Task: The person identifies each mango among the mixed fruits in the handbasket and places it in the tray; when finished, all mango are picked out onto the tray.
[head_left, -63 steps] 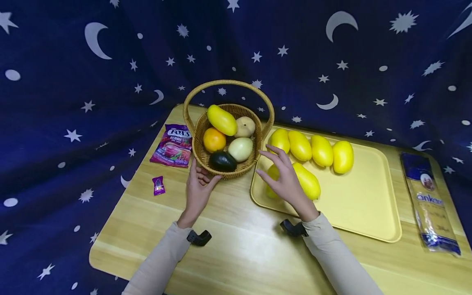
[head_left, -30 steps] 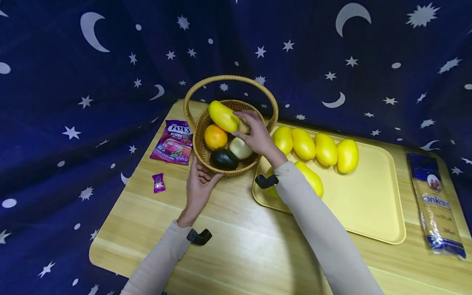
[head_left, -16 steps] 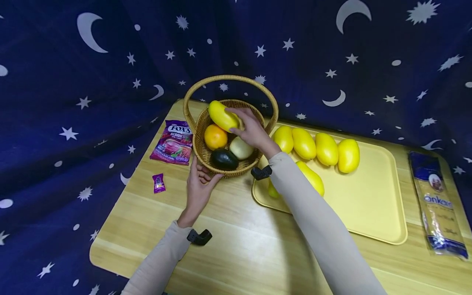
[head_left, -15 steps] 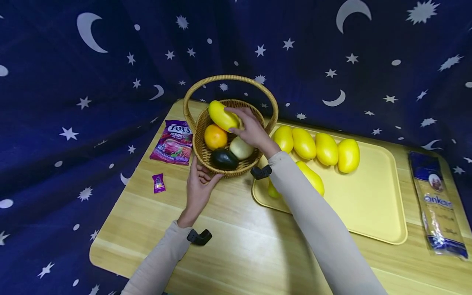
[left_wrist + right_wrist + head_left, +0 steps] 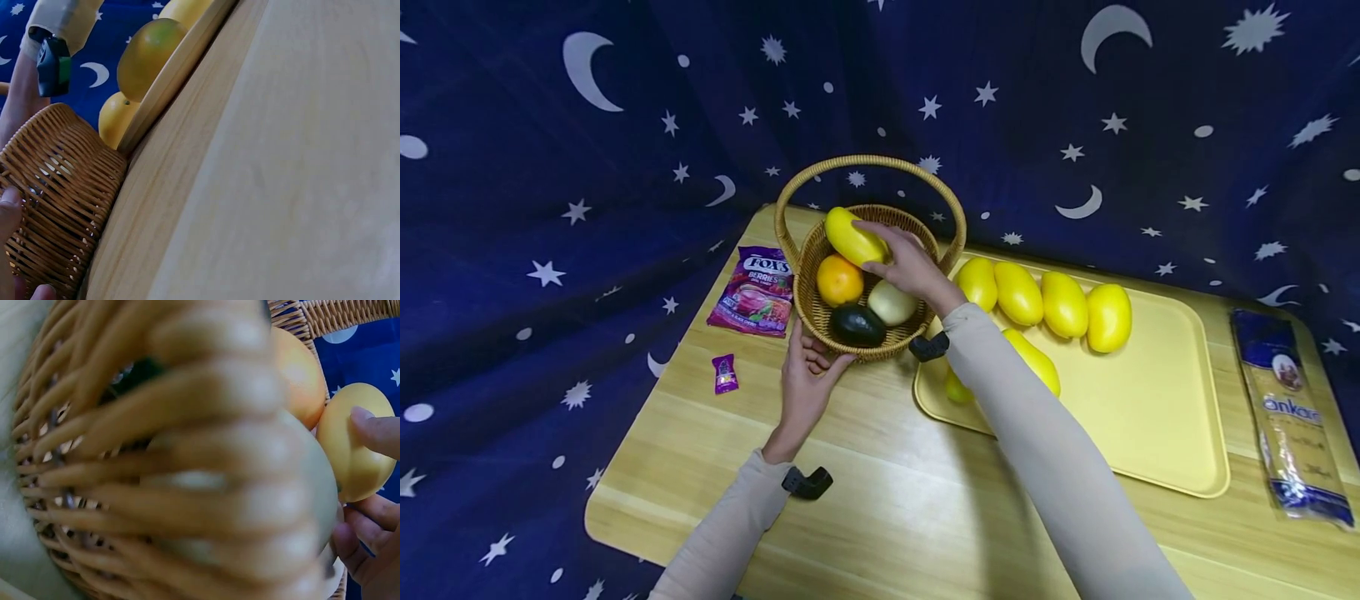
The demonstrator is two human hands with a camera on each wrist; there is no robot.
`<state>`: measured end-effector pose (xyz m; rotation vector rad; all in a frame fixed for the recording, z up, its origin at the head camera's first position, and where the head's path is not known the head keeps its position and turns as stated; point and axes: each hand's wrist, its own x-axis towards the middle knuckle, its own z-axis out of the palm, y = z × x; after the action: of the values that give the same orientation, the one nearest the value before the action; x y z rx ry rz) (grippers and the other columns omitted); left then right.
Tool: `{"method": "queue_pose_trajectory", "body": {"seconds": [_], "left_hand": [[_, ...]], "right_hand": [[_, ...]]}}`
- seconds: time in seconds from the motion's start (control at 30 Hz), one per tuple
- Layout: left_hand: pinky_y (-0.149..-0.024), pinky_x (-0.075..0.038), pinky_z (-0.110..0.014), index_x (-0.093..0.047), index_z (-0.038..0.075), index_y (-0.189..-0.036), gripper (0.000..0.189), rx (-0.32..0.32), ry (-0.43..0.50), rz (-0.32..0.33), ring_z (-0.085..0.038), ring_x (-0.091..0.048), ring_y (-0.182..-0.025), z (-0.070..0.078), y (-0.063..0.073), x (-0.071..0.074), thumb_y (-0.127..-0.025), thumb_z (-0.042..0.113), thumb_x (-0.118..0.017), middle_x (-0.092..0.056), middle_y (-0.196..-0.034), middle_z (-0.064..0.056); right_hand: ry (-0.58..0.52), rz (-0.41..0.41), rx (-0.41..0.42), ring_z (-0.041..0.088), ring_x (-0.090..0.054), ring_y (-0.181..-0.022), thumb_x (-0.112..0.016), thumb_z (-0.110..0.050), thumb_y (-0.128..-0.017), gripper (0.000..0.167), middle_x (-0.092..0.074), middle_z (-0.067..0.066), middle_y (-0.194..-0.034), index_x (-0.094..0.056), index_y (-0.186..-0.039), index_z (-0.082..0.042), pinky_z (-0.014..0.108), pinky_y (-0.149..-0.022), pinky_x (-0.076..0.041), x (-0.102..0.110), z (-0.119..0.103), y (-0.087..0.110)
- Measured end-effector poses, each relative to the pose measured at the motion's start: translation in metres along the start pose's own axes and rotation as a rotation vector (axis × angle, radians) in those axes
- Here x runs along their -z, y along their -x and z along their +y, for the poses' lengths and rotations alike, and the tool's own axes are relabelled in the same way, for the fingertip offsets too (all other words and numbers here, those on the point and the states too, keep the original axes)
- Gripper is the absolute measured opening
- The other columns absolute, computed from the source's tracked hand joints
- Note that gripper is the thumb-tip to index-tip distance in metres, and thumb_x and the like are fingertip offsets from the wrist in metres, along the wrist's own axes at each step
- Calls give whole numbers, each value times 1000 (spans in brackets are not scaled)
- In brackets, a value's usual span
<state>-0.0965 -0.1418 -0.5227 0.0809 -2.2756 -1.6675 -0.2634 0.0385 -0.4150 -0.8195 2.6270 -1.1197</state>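
Note:
A wicker basket (image 5: 867,354) with a tall handle stands at the table's back left. My left hand (image 5: 805,383) holds its front wall, thumb against the weave, as the left wrist view also shows. In the basket lie a yellow mango (image 5: 852,238), an orange (image 5: 839,280), a dark avocado (image 5: 856,325) and a pale green eggplant-like fruit (image 5: 892,302). My right hand (image 5: 912,262) reaches over the rim and grips the mango; in the right wrist view the thumb lies on the mango (image 5: 353,444) and the fingers are underneath. A round tan fruit is mostly hidden behind this hand.
A yellow tray (image 5: 1142,392) right of the basket bears several yellow mangoes (image 5: 1064,304). Beyond it lies a pasta packet (image 5: 1292,417). On the left are a purple candy bag (image 5: 752,292) and a small wrapped candy (image 5: 725,374). A starry curtain (image 5: 700,83) hangs behind.
My right hand has moved left from above the tray into the basket and taken hold of the mango there. During the last half second it has barely moved. My left hand stays on the basket.

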Motion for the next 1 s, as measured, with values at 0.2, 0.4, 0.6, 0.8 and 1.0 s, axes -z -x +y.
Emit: {"method": "queue_pose_trajectory", "body": {"seconds": [0.2, 0.4, 0.6, 0.8, 1.0], "left_hand": [[-64, -45, -25, -24, 18, -155, 97, 33, -16, -3, -26, -56, -76, 2, 0, -1, -79, 26, -83, -54, -100, -11], [-66, -45, -23, -23, 10, -155, 93, 51, -35, -12, -29, -56, -77, 23, 3, 1, -82, 20, -80, -53, -100, -15], [-66, -46, -28, -24, 9, -154, 92, 35, -27, -8, -30, -56, -77, 29, 5, 2, -82, 21, -80, -53, -100, -15], [-67, -46, -26, -24, 9, -154, 91, 52, -26, -14, -29, -56, -79, 28, 4, 1, -83, 21, -80, -52, -101, -15], [-67, -45, -27, -24, 14, -155, 94, 79, -35, -10, -27, -56, -79, 10, 1, -1, -80, 21, -81, -53, -101, -12]], "right_hand": [[-19, 13, -16, 25, -33, -142, -69, -28, -93, 64, -41, -5, -152, -40, -149, -35, 48, -117, -26, 0, 2, 2], [-52, 48, -12, 25, -47, -118, -73, -32, -89, 61, -47, 7, -129, -47, -145, -32, 48, -108, -37, 0, 4, 5], [-58, 57, 14, 24, -47, -107, -74, -32, -88, 60, -46, 8, -121, -50, -143, -28, 46, -102, -40, 0, 6, 6], [-34, 84, 24, 26, -48, -105, -74, -33, -88, 59, -44, 11, -119, -51, -142, -27, 46, -98, -42, 0, 7, 9], [-52, 137, 51, 26, -49, -103, -75, -32, -88, 57, -47, 10, -126, -54, -140, -25, 40, -89, -45, 2, 5, 19]]}}
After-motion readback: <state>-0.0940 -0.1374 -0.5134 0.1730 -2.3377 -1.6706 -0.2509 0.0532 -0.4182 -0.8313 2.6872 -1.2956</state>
